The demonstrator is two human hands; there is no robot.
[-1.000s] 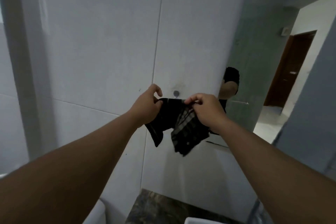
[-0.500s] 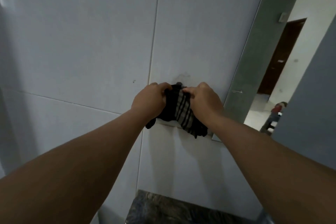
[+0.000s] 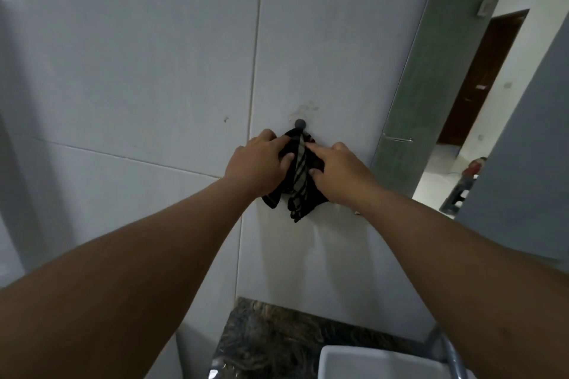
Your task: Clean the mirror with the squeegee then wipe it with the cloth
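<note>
While the tiled wall [image 3: 154, 55] fills most of the view, we note the mirror [image 3: 409, 108] at its right edge. Our left hand [image 3: 257, 164] and right hand [image 3: 338, 175] pinch the dark striped cloth [image 3: 300, 181] against the wall, directly below a small round hook [image 3: 300, 124].

Both hands [image 3: 303, 168] on cloth [image 3: 300, 177] under wall hook [image 3: 300, 124]

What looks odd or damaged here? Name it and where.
The wall tile is smudged just above the hook, and a small dark chip sits to its left. The cloth hangs bunched under both hands, not spread flat.
</note>
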